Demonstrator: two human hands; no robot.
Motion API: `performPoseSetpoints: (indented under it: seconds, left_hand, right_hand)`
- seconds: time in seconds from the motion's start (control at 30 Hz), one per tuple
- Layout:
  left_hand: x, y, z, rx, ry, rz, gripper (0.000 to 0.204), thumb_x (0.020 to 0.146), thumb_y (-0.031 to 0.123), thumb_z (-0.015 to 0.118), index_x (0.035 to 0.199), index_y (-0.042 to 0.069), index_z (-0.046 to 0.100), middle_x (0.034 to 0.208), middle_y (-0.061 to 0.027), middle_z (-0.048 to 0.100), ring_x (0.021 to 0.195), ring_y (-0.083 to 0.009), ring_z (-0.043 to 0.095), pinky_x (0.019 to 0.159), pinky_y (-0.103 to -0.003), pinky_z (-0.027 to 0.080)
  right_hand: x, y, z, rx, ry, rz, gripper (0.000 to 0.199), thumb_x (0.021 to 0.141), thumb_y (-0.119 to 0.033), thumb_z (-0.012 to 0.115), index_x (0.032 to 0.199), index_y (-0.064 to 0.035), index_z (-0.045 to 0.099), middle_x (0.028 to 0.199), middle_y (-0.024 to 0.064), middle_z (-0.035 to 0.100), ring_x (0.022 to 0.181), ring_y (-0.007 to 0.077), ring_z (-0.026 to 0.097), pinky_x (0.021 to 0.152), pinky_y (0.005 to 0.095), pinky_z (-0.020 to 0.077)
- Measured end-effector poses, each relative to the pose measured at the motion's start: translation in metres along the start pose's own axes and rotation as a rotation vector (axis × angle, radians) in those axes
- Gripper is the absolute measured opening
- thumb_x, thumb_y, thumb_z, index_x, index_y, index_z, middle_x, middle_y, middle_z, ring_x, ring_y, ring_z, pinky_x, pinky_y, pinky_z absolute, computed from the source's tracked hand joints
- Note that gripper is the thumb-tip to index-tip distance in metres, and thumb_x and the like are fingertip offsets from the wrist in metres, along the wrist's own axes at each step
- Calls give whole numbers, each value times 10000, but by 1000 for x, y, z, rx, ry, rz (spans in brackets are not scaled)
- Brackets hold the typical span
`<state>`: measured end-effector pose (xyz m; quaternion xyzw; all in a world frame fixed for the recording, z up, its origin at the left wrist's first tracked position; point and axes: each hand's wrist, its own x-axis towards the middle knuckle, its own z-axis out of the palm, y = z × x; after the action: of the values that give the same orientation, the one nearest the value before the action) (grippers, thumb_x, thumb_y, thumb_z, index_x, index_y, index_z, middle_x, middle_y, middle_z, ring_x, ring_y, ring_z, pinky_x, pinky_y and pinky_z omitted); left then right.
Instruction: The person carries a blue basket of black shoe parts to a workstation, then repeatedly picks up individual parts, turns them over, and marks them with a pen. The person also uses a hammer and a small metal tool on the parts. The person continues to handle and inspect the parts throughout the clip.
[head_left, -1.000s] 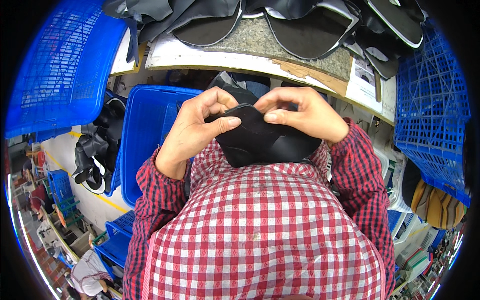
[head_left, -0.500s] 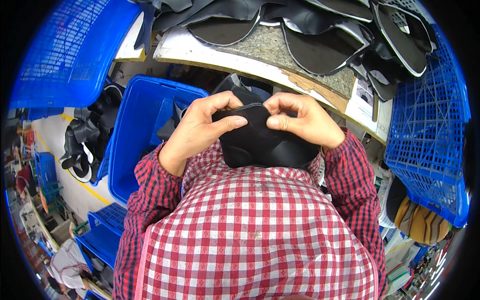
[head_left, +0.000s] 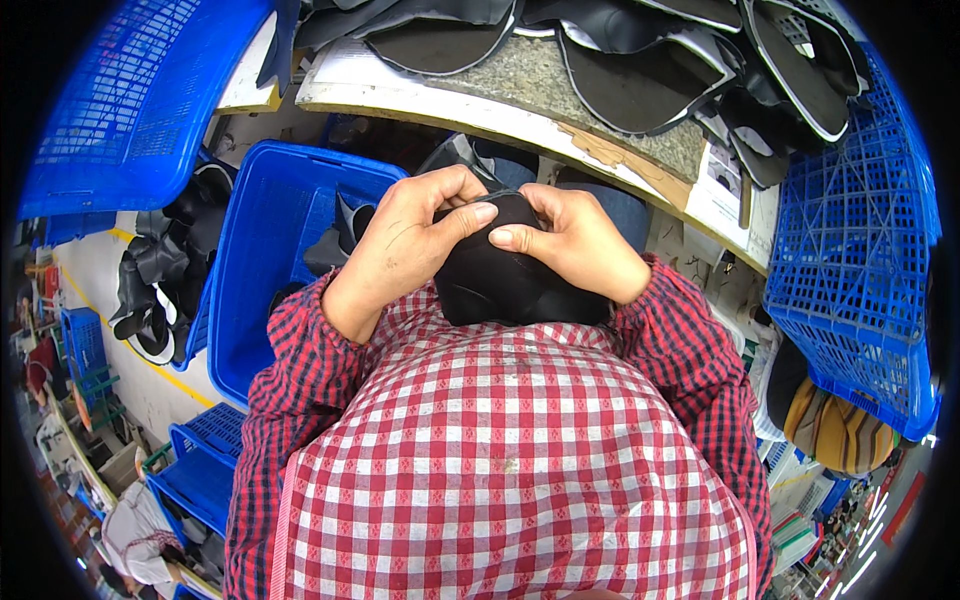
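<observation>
Both hands pinch the top edge of a soft black leather-like piece (head_left: 508, 285), which looks like part of a shoe upper. My left hand (head_left: 405, 240) grips it with the thumb on the near face and bent fingers behind the edge. Close beside it, my right hand (head_left: 585, 243) holds the same edge, its thumb lying across the near face. The thumb tips nearly meet. The lower part of the piece rests against the checked apron (head_left: 510, 430). Most fingertips are hidden behind the material.
A workbench (head_left: 430, 95) ahead bears several black pieces with pale edges (head_left: 640, 85). At the left stand a blue bin (head_left: 235, 300) and a raised blue crate (head_left: 100, 120); black pieces (head_left: 160, 250) are heaped beyond. A blue lattice crate (head_left: 850, 240) stands at the right.
My right hand has shifted left, closer to my left hand, and its thumb has slid along the edge. The black piece is bunched narrower between the hands.
</observation>
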<state>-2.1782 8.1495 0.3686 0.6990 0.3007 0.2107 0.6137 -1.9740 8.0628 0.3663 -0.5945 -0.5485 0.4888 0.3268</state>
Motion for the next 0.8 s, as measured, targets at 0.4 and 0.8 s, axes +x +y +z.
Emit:
performPoseSetpoints:
  seconds: [0.4,0.8]
  left_hand:
    - [3,5,1,-39,-13,-32,229,959,188,723,823,52,599,730,77,469,684,-22,382,604,-224,310]
    - [-4,12,-4,34,-55,87,163,875,102,774,895,2,646,803,3,611,762,-70,541,687,-264,445]
  right_hand:
    - [4,-5,-29,8,-178,-36,243,887,-171,788,837,-17,606,696,-27,516,662,60,460,604,267,403]
    - [-1,-20,-16,-339,27,-290,244,763,-210,795,838,-33,643,710,91,595,613,238,594,576,358,466]
